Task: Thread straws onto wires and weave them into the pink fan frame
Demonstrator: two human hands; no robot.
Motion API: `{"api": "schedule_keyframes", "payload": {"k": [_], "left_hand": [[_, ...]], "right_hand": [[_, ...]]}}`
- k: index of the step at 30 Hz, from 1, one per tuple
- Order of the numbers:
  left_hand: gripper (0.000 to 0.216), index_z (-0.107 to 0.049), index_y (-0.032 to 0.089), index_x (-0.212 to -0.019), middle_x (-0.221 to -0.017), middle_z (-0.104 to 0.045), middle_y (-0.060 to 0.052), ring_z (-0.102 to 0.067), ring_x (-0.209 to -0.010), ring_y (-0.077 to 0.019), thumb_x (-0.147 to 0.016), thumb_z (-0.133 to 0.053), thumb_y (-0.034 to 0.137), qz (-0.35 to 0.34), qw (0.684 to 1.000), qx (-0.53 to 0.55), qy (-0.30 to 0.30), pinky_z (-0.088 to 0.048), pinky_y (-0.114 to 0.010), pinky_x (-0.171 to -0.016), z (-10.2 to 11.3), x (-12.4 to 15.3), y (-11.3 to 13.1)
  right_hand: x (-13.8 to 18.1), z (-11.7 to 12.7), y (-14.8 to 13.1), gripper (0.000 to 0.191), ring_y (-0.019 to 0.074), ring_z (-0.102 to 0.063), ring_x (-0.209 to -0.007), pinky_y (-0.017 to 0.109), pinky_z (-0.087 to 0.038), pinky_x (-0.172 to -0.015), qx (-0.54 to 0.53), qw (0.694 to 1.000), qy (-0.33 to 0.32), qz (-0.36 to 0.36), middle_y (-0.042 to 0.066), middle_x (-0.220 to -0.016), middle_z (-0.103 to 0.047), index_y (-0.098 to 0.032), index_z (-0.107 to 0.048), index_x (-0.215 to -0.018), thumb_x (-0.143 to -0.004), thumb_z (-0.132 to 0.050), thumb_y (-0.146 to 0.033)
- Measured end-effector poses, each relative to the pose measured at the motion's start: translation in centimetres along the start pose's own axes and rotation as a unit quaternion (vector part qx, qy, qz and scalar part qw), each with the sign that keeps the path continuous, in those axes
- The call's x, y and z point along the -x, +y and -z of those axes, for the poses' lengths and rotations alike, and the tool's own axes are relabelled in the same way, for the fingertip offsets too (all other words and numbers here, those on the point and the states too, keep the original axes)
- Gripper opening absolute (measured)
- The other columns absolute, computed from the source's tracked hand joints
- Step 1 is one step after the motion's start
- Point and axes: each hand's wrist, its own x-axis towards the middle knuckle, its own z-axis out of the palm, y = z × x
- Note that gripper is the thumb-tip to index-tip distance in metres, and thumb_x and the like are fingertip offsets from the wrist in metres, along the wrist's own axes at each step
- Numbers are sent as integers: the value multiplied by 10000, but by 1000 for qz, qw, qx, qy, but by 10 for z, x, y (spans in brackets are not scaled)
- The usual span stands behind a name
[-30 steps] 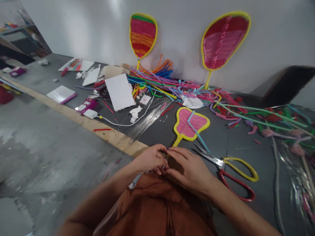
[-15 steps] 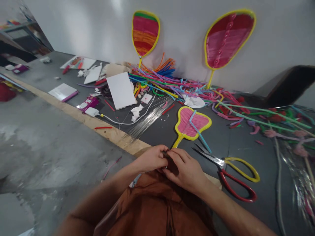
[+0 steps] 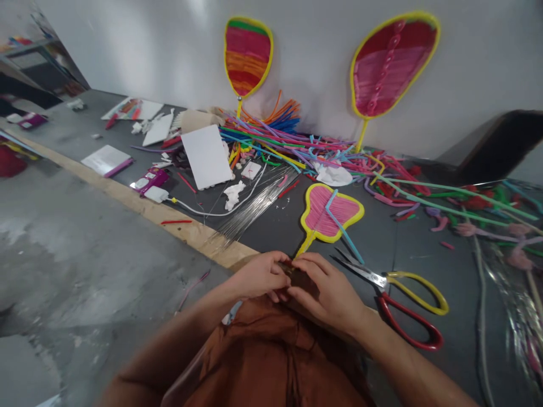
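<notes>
At the table's front edge, my left hand [image 3: 263, 277] and my right hand [image 3: 328, 289] are close together with fingers curled inward. Whatever they pinch between them is too small and too hidden to name. Just beyond the fingertips lies a pink butterfly-shaped fan [image 3: 318, 210] with a yellow fuzzy rim, its yellow handle pointing toward my hands. A bent light-blue pipe cleaner [image 3: 348, 240] rests across its right side. To the right of my right hand, scissors [image 3: 384, 280] with one yellow and one red handle lie with blades slightly apart.
Two larger fans, one striped [image 3: 249, 56] and one red-pink [image 3: 392, 68], lean on the wall. Heaped pipe cleaners [image 3: 275, 133] spread along the back. Thin silver wires [image 3: 254, 209], a white card [image 3: 206, 156], a white cable [image 3: 212, 213] and a dark upright object [image 3: 500, 150] also occupy the table.
My fingers have shifted slightly, and my right hand's thumb and fingers look a little more spread. The fan, pipe cleaner and scissors stay in place.
</notes>
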Motion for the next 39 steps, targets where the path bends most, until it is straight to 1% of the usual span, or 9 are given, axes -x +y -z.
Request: {"api": "schedule_keyframes", "payload": {"k": [2, 4, 8, 15, 24, 26, 30, 33, 39], "left_hand": [[328, -455, 164, -936, -605, -650, 17, -620, -506, -118, -619, -532, 127, 7, 1000, 4, -1, -448, -172, -452, 0, 1, 0], [280, -455, 167, -889, -627, -660, 4, -630, -529, -123, -624, -541, 138, 6, 1000, 9, -7, -455, -176, -456, 1, 1, 0], [220, -459, 167, -832, -609, -659, 7, -626, -519, -121, -638, -562, 159, 6, 1000, 19, -9, -462, -190, -467, 3, 1, -1], [187, -495, 157, -793, -599, -659, -3, -630, -527, -121, -639, -595, 189, 13, 999, 27, -13, -454, -189, -479, 3, 1, -2], [195, -500, 151, -790, -618, -661, -18, -612, -502, -113, -638, -602, 216, 16, 1000, 7, -12, -439, -183, -461, 3, 1, -1], [193, -495, 151, -789, -600, -653, -11, -608, -496, -113, -635, -597, 208, 15, 1000, 4, -11, -440, -184, -457, 3, 1, -1], [203, -494, 153, -797, -582, -647, -4, -595, -478, -110, -626, -598, 193, 25, 1000, 6, 1, -424, -176, -437, 3, 2, 2], [210, -499, 152, -800, -579, -645, -3, -593, -474, -113, -623, -606, 192, 29, 1000, 5, 9, -432, -185, -439, 3, 3, 4], [200, -495, 157, -796, -598, -651, -3, -599, -479, -114, -642, -606, 219, 21, 1000, 9, 7, -437, -189, -437, 3, 3, 0]], "right_hand": [[0, 2, 6, 238, 215, -562, -1002, 378, -503, -856, 0, 1000, 30, 1, 111, -1063, -587, -190, -553, -1092, -864, -487, -201], [-1, 1, 12, 241, 210, -563, -996, 380, -504, -850, 17, 998, 52, 9, 104, -1051, -596, -194, -572, -1077, -879, -442, -149], [-3, -5, 20, 253, 213, -556, -966, 379, -505, -827, 58, 997, 29, 43, 97, -1055, -598, -196, -592, -1080, -881, -452, -126], [-6, -9, 24, 227, 203, -543, -901, 343, -503, -785, 107, 990, 16, 87, 95, -1026, -602, -190, -627, -978, -861, -460, -89], [-6, -12, 28, 245, 198, -557, -909, 331, -508, -779, 102, 990, 22, 98, 90, -1017, -612, -196, -636, -946, -853, -451, -64], [-7, -10, 25, 248, 197, -564, -928, 334, -510, -798, 82, 993, 35, 83, 91, -1018, -616, -195, -636, -965, -862, -445, -73], [-9, -2, 20, 241, 184, -572, -973, 345, -501, -854, 12, 995, 99, 4, 92, -1037, -611, -194, -607, -1044, -890, -439, -113], [-8, 2, 19, 203, 175, -584, -939, 334, -508, -837, -20, 992, 123, -17, 85, -999, -617, -192, -614, -1007, -895, -455, -130], [-7, -6, 24, 234, 193, -579, -936, 336, -512, -807, 35, 995, 61, 77, 90, -1060, -628, -192, -629, -1015, -888, -454, -103]]}}
